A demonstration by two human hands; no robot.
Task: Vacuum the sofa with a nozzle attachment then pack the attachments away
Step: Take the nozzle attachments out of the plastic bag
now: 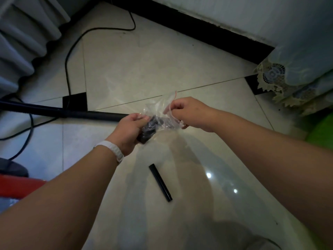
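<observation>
- Clear zip bag (163,110): crumpled thin plastic with a red strip along its mouth. It is held in the air over the floor, between the two hands.
- Black attachment (146,131): a dark, blurred vacuum part. Its far end shows through the bag's plastic and its near end sticks out below the left palm.
- Left hand (128,131): reaches forward with the back of the hand up and the fingers curled tight round the black attachment. It also touches the bag's left edge.
- Right hand (189,112): held level with the left and just beside it. The fingers are folded in and pinch the bag's rim near the red strip, pulling the plastic taut (the fingertips are hidden behind the knuckles).
- White wristband (115,150): a ribbed strap on the left wrist.
- Black nozzle (160,183): a slim, flat-ended piece lying slantwise on the floor below the hands, apart from both of them.
- Black wand (72,112): a long tube lying on the floor, running from the left edge up to the left hand.
- Cable (67,65): a dark cord that snakes from the skirting down past the wand.
- Red vacuum body (18,185): seen in part at the lower left, behind the left forearm.
- Tiled floor (144,60): glossy pale tiles with small black insets.
- Black skirting (198,27): runs along the foot of the wall.
- Curtain (21,42): grey folds at the upper left.
- Lace-edged cover (270,82): drapes over furniture at the right.
</observation>
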